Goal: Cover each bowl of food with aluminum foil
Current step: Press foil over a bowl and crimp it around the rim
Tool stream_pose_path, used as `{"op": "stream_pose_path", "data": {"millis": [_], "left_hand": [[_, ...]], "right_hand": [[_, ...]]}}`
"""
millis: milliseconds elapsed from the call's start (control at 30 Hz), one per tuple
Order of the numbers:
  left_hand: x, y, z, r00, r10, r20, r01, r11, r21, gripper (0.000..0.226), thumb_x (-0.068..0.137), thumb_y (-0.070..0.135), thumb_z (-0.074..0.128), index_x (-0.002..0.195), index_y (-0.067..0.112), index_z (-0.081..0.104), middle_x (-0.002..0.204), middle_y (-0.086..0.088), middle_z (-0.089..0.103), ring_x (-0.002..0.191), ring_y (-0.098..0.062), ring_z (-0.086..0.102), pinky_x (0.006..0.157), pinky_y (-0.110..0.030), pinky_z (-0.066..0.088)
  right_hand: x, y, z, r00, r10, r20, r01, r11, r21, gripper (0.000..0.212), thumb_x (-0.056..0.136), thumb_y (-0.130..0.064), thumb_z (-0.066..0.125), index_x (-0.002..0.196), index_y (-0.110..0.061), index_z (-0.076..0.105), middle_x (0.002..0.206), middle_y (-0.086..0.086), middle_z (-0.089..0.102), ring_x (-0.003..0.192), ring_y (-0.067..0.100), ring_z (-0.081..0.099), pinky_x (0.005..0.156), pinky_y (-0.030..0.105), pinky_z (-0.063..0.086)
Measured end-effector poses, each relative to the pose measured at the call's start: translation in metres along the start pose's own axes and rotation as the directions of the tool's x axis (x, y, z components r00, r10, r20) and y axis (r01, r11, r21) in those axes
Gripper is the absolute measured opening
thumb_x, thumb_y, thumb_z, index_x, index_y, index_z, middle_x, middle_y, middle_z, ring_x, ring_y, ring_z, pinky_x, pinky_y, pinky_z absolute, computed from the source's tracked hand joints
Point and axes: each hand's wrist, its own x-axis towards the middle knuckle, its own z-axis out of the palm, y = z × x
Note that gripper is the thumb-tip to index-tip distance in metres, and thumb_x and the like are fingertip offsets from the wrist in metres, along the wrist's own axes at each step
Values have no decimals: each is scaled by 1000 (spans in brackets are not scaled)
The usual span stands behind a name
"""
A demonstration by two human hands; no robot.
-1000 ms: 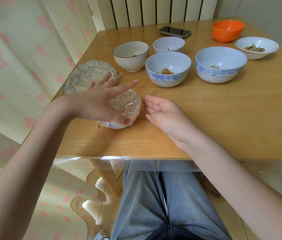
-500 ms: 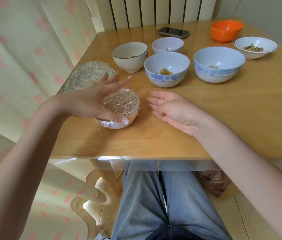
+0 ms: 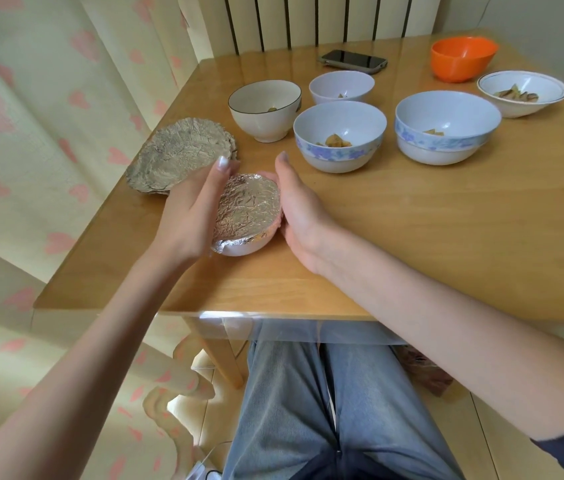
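One bowl with foil on top (image 3: 246, 211), five open bowls with food, one orange bowl (image 3: 462, 62), one pile of foil (image 3: 178, 159), one phone (image 3: 353, 59), two hands

Foil-covered bowl (image 3: 246, 216) upright, near table edge.

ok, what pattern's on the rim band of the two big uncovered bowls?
Blue floral band on both, the near bowl and the right bowl; head view.
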Motion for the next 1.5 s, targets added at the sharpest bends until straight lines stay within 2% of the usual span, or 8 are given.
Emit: {"op": "stream_pose_path", "data": {"millis": [200, 367, 667, 767, 933, 1133, 1233, 1500], "left_hand": [[0, 6, -2, 999, 29, 31, -32, 995, 96, 79, 84, 69, 15, 115, 19, 68, 111, 3, 64, 107, -15, 57, 91, -24, 38], [-4, -6, -8, 994, -14, -104, 2, 993, -115, 65, 84, 71, 16, 128, 44, 55, 139, 20, 47, 141, -5, 33, 121, -46, 13], [-6, -3, 22, 893, -385, -235, 116, 701, -704, 73, 83, 61, 28, 116, 9, 68, 111, -15, 70, 112, -29, 63, 104, -42, 44], [-7, 0, 26, 862, -429, -269, 113, 681, -723, 77, 83, 60, 29, 113, 1, 67, 112, -20, 69, 107, -30, 65, 91, -34, 50], [-11, 7, 27, 803, -502, -322, 154, 696, -701, 70, 80, 66, 32, 103, 11, 68, 111, -14, 70, 104, -27, 66, 100, -43, 49], [-30, 5, 21, 824, -500, -265, 168, 663, -729, 59, 100, 53, 27, 143, 16, 44, 142, -3, 54, 131, -13, 50, 116, -36, 33], [-28, -3, 6, 836, -469, -284, 147, 691, -708, 55, 105, 42, 14, 146, 16, 40, 152, -3, 42, 141, -9, 36, 118, -25, 21], [0, -6, 11, 901, -430, -61, 264, 654, -709, 74, 99, 59, 17, 118, 7, 67, 114, -14, 70, 112, -29, 64, 109, -48, 41]], "right_hand": [[3, -11, -7, 995, 60, 76, -60, 998, 2, 69, 97, -61, 19, 117, -10, 61, 120, 9, 65, 115, 19, 58, 107, 36, 39], [-14, -6, -31, 998, -17, -52, 14, 998, -57, 64, 97, -59, 21, 136, -16, 47, 147, -2, 43, 135, 9, 36, 118, 35, 19], [-16, 6, 23, 961, -37, -275, 22, 998, -60, 40, 101, -42, 31, 125, -18, 51, 117, 0, 57, 105, 19, 52, 89, 31, 38], [-11, 7, 37, 910, -54, -412, 63, 998, 8, 32, 98, -37, 37, 108, -14, 57, 102, 5, 61, 99, 26, 56, 90, 37, 44], [-1, 3, 34, 918, -35, -396, 29, 999, -22, 36, 96, -42, 34, 87, -15, 56, 88, 1, 58, 88, 25, 55, 89, 39, 45], [11, -10, 8, 987, 3, -161, -19, 995, -94, 63, 95, -61, 23, 122, -17, 60, 124, 6, 62, 114, 21, 57, 103, 38, 41], [2, -5, -6, 946, -130, -298, 101, 989, -110, 49, 100, -48, 29, 121, -17, 60, 125, -1, 61, 117, 15, 54, 104, 33, 38], [-9, 5, 34, 920, -24, -392, 49, 997, 54, 47, 99, -45, 29, 124, -16, 56, 125, 6, 61, 115, 26, 55, 103, 43, 41]]}}
